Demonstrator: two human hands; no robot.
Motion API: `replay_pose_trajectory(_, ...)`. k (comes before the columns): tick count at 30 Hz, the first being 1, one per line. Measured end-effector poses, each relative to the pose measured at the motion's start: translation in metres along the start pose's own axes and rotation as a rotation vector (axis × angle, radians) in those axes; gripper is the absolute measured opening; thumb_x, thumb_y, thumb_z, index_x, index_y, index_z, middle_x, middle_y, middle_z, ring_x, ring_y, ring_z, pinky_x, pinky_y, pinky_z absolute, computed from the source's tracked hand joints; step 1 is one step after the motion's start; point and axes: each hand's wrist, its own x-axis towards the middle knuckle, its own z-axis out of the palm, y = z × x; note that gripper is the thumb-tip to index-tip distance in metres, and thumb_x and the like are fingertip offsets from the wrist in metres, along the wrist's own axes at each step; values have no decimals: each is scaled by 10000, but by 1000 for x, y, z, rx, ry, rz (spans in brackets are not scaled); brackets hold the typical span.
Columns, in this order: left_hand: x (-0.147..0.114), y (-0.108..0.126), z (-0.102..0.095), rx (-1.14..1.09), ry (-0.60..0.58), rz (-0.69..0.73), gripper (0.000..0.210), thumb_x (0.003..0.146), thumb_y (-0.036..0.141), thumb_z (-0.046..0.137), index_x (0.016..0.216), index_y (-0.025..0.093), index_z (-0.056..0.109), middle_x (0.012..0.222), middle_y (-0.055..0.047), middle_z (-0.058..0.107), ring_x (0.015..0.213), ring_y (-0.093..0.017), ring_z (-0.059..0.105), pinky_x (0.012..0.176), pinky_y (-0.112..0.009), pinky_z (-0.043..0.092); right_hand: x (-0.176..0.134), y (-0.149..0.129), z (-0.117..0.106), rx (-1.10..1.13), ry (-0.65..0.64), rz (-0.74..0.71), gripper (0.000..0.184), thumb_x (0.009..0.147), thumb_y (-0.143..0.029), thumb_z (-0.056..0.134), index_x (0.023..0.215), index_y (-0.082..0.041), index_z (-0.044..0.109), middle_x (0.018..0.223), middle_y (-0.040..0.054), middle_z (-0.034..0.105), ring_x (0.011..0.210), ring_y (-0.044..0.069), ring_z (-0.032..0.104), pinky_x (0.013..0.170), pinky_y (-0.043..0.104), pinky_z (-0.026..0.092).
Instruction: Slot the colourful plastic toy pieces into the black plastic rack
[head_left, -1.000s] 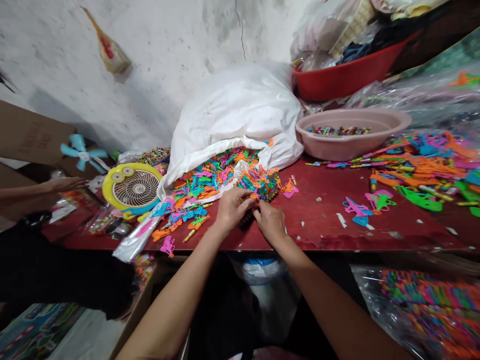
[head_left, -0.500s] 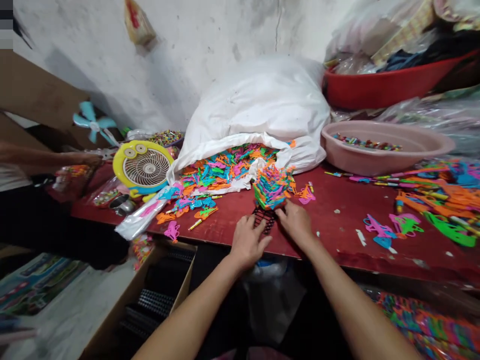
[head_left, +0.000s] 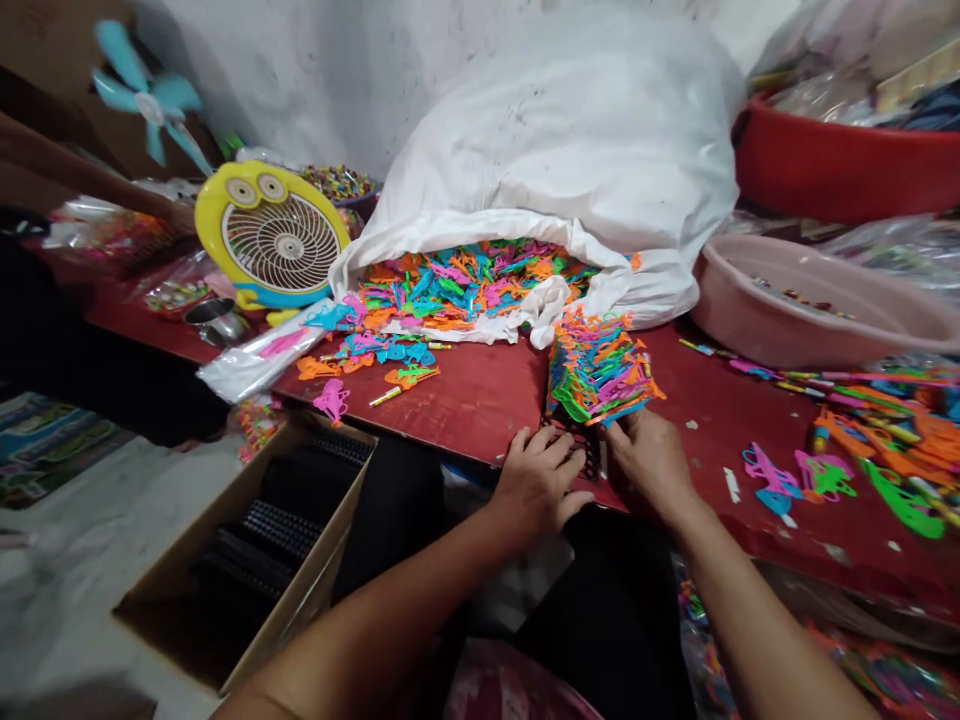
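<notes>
A black plastic grid rack (head_left: 591,462) lies near the table's front edge, its far part packed with rows of bright plastic toy pieces (head_left: 600,375) in orange, pink, green and blue. My left hand (head_left: 534,482) rests over the rack's bare near end, fingers stretched out and spread. At the front right corner of the packed rows is my right hand (head_left: 654,462), fingers curled in. Whatever its fingertips hold is hidden. Behind the rack, a big white sack (head_left: 570,130) lies with its mouth open, full of similar loose pieces (head_left: 465,280).
Loose pieces (head_left: 390,350) lie left on the red table (head_left: 465,400), others (head_left: 885,420) right. A yellow fan (head_left: 289,245), metal cup (head_left: 216,320), pink basin (head_left: 810,330) and red basin (head_left: 847,165) stand around. A carton (head_left: 319,570) holds black racks below. Another person's arm (head_left: 82,170) reaches in at left.
The view has shifted, so the table and sack appear larger. My hands stay at the rack, the left spread over its near end, the right at the corner of the rows.
</notes>
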Motion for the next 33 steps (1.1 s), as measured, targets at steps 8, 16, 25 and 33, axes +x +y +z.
replay_pose_trajectory(8, 1, -3, 0, -19, 4, 24, 498, 864, 470, 642, 1279, 203, 573, 1369, -98, 574, 1299, -303, 453, 1029, -479, 408, -3, -8, 1, -153, 5, -25, 322, 902, -370, 442, 874, -140, 665, 757, 147, 699, 634, 219, 589, 578, 296, 270)
replay_pose_trajectory(16, 2, -1, 0, 24, -41, 35, 512, 861, 462, 650, 1280, 180, 566, 1368, -105, 569, 1293, -316, 456, 1015, -458, 435, -6, -24, -3, -321, 6, 70, 291, 925, -332, 484, 1011, -122, 665, 747, 132, 686, 592, 196, 554, 558, 299, 209)
replay_pose_trajectory(25, 5, -10, -2, -37, -1, 41, 375, 863, 421, 655, 1191, 241, 641, 1320, -57, 614, 1195, -276, 518, 949, -441, 470, -12, -37, 1, -261, 10, 128, 229, 951, -284, 480, 1052, -150, 635, 823, 115, 705, 621, 178, 557, 574, 296, 185)
replay_pose_trajectory(33, -2, -10, 6, -54, 52, 42, 449, 860, 369, 664, 1275, 217, 586, 1351, -68, 596, 1246, -272, 495, 1024, -447, 458, -19, -23, 5, -28, 74, 89, 202, 928, -333, 525, 989, -158, 604, 775, 54, 671, 633, 162, 542, 585, 269, 232)
